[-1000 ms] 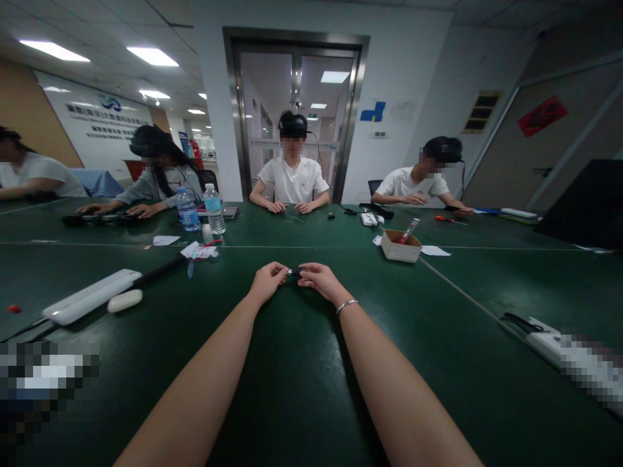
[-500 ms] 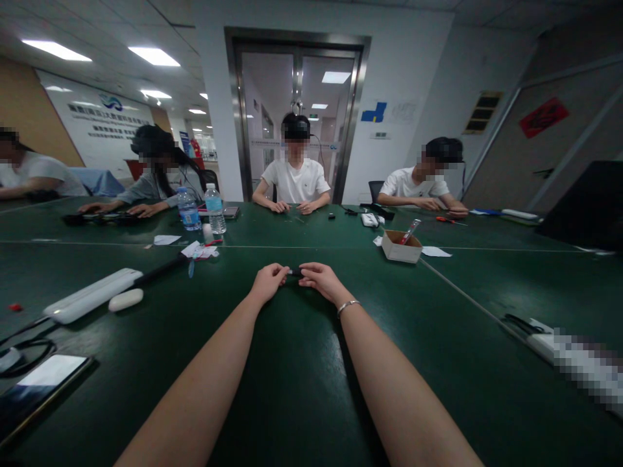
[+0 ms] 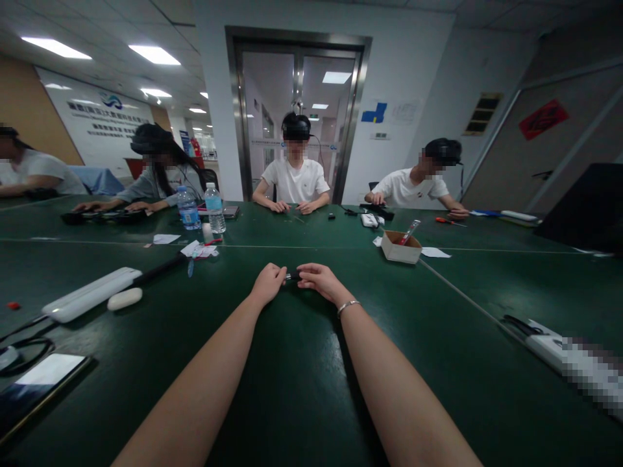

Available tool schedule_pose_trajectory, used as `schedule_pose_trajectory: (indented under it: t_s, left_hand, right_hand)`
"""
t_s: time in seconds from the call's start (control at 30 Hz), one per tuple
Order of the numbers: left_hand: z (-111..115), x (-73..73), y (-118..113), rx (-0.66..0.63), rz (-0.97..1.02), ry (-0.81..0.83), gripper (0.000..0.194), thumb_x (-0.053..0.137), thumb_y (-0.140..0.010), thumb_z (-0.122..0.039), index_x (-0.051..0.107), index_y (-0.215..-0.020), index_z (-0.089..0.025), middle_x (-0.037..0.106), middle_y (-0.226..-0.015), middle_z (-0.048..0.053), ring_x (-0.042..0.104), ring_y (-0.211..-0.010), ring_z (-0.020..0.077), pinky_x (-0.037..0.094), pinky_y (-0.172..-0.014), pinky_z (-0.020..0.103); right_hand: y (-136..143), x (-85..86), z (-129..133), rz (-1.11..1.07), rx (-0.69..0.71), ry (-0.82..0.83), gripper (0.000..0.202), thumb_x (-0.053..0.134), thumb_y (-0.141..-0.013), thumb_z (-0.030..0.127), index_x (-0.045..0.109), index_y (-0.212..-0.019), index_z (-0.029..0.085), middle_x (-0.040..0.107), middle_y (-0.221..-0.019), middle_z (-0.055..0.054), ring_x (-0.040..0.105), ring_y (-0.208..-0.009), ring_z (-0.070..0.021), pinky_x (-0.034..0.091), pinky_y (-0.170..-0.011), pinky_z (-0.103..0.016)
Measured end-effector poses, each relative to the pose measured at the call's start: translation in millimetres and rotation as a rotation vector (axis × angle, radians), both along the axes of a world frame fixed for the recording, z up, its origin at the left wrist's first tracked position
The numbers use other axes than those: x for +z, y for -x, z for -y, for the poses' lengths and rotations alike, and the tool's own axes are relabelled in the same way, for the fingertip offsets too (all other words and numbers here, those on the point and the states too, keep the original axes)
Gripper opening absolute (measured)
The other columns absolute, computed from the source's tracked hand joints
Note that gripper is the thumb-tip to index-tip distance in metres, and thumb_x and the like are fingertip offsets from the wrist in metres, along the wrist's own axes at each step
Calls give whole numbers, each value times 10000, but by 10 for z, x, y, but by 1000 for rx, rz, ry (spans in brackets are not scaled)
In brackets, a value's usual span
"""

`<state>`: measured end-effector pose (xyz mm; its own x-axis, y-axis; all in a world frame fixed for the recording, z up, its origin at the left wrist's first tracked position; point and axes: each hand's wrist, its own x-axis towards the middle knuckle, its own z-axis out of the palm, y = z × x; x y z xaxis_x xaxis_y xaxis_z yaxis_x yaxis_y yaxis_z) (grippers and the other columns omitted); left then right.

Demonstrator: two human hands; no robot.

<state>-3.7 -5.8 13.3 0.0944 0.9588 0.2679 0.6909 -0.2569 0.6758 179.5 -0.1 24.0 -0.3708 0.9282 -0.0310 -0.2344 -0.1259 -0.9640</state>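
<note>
Between my hands is a small black stick with a silver end (image 3: 293,275), shaped like a USB flash drive. My left hand (image 3: 269,283) is closed, its thumb and fingertips pinching the silver end. The black end sits in the fingers of my right hand (image 3: 320,281), which wears a silver bracelet (image 3: 348,307) at the wrist. Both hands are just above or on the dark green table (image 3: 302,363); the fingertips hide part of the stick.
A small cardboard box (image 3: 401,251) holding a red and silver item stands ahead on the right. Two water bottles (image 3: 215,209), papers (image 3: 199,250), a white power strip (image 3: 92,295), a white oval case (image 3: 125,299) and a phone (image 3: 43,389) lie leftward. Several co-workers sit across the table.
My left fingers have curled in more, and more of the stick's silver end shows between my hands. The co-worker at the right has moved one hand onto a black object.
</note>
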Motion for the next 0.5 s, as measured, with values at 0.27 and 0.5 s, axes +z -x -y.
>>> schedule_pose_trajectory:
  t_s: [0.27,0.5]
  left_hand:
    - [50,49,-1,30,59,59,473,325,-855,-495,555,-580,-187,569,-803,67,527,-699,193,380,-635,301]
    - [37,47,-3,61,42,117,432,306,-866,-474,527,-631,-187,551,-636,32,497,-592,174,339,-575,286]
  right_hand:
    - [-8,-33,-25,-16,41,-13,220,594,-755,-44,620,-920,98,620,-850,-51,666,-661,-129,584,-656,-211]
    - [-5,-69,-49,-43,53,-26,238,641,-716,-37,615,-907,102,628,-835,-51,668,-720,-148,583,-710,-251]
